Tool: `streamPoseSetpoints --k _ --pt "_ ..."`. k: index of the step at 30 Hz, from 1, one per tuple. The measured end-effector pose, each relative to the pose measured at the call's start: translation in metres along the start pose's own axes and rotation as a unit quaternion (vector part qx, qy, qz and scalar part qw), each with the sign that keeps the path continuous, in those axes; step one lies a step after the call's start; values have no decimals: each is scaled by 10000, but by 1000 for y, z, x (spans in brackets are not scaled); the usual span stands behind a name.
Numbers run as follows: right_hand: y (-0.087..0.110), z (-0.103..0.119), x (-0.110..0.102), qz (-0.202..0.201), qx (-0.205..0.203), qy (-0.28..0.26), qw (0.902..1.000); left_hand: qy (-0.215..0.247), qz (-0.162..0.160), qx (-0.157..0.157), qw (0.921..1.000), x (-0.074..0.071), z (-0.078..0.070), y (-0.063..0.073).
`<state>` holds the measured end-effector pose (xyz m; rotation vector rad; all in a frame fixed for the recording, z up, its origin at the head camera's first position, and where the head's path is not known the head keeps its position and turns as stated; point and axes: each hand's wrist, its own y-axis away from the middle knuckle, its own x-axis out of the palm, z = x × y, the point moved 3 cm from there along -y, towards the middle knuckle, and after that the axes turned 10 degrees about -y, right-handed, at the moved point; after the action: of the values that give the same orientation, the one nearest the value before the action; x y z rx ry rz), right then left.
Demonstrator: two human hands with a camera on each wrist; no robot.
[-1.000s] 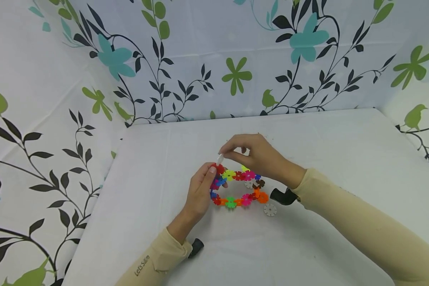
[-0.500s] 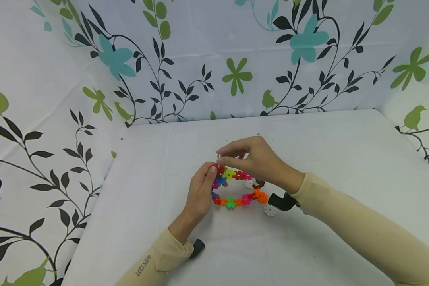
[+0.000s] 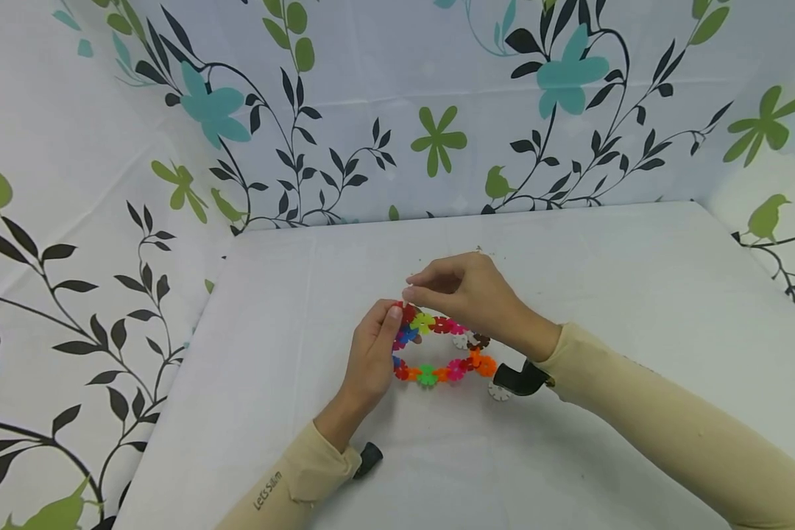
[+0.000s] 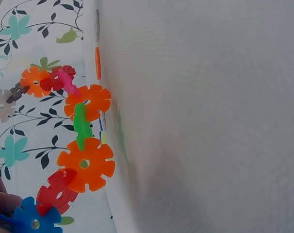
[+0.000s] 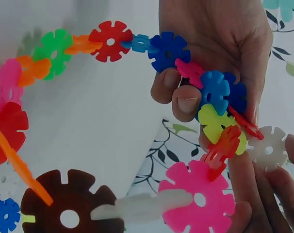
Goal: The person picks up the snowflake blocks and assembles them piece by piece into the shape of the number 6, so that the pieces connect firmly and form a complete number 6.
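Right hand [image 3: 473,294] and left hand [image 3: 369,346] met at the far left of a looped chain of coloured flower-shaped discs [image 3: 427,376], above the white table [image 3: 589,272]. Finger and thumb of the right one pinched a white notched disc [image 5: 269,140] by its edge, nearly closed together, with nothing else in their hold. The left hand gripped the chain where several pieces bunched up, its thumb over a red piece [image 5: 245,123] that stood edge-on to the white disc.

In the right wrist view the two pieces seemed to touch, the red one's end lying at the white disc's rim; whether notch had entered notch could not be told. The step in hand looked like the joining of this disc to the red piece. Most of the chain was linked already, though whether its ends met behind the fingers was hidden. What came next, by judgement, called for a steady left grip, notches squared to each other, and a short straight push, since a skewed one might slip or twist the neighbouring links. A loose pale disc [image 3: 499,391] lay on the table, just beside the chain's near right end.
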<state>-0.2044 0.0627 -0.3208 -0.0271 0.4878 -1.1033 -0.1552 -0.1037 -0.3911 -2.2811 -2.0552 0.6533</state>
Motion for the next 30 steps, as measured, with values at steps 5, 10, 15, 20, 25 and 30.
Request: streamPoseSetpoints --k 5,10,15,20,25,30 --pt "0 2 -1 130 -267 288 9991 48 -2 -19 10000 0 1 -1" --pt "-1 3 1 257 -276 311 9988 137 -32 -70 9999 1 2 0" --pt "-1 3 3 265 -49 267 9993 192 -53 -164 9997 1 3 0" --pt "-1 -3 4 276 145 100 9995 268 -19 -282 9992 0 4 0" --pt "-1 -11 1 228 293 -349 9987 251 113 -618 9977 -2 2 -1" --pt "-3 -12 -2 370 168 -610 9973 245 130 -654 9975 -5 1 -3"
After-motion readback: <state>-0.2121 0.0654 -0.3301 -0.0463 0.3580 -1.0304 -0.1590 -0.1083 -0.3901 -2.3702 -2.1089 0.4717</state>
